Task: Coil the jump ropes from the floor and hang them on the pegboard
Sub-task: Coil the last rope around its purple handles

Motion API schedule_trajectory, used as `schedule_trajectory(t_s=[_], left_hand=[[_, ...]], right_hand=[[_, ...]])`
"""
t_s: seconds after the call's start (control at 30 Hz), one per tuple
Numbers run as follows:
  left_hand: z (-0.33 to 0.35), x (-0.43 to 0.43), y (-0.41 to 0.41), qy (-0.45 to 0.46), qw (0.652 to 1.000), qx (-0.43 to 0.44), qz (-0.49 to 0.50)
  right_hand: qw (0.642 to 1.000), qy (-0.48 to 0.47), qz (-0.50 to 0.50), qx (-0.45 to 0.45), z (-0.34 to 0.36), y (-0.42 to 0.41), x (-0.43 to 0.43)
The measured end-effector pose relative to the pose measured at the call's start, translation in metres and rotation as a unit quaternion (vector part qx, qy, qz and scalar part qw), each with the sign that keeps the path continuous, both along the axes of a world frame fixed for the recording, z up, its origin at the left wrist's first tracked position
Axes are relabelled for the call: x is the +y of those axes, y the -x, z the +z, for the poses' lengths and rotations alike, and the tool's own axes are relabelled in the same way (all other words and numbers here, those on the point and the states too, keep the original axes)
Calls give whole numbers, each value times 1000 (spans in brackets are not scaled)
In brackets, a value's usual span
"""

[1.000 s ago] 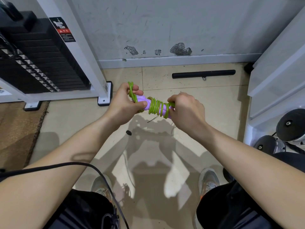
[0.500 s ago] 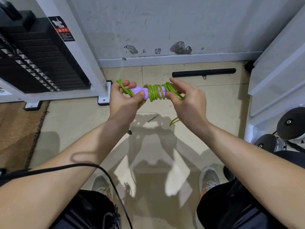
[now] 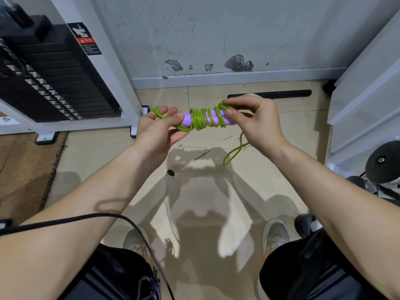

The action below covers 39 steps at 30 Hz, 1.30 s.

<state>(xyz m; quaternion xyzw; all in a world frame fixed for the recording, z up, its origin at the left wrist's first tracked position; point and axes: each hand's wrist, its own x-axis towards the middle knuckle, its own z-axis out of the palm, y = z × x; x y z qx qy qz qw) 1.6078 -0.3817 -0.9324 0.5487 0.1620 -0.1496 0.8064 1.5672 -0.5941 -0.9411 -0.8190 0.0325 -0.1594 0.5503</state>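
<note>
A: Above the floor [image 3: 91,156], where is the jump rope [image 3: 197,121] now?
B: Between both hands, wound around its purple handles [image 3: 186,120]. The left hand [image 3: 154,128] grips one end; the right hand [image 3: 255,122] pinches the last turn.
A: How to finish well?
B: I think: hold the turns tight, wind up the hanging tail [image 3: 232,153], and tuck it under.

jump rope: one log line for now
stage: coiling | green rope wound round purple handles | left hand grips left end | right hand pinches right-end turn | loose tail hangs below
</note>
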Motion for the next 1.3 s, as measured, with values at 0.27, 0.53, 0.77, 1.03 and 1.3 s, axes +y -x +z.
schedule_trajectory(t_s=[0.27, 0.53, 0.77, 1.03, 1.3], left_hand=[[-4, 2, -3, 54, 998, 24, -22], [-8, 9, -10, 50, 997, 30, -52], [-6, 13, -9, 57, 996, 45, -49], [5, 14, -11, 113, 990, 44, -67], [3, 19, -11, 116, 990, 64, -50]], right_hand=[[992, -119, 32, -2, 0, -4, -1], [974, -171, 139, 49, -5, -8, -24], [971, -171, 159, 46, -4, -6, -22], [945, -298, 132, 20, 9, -6, -22], [945, -280, 168, 7, 11, -4, -14]])
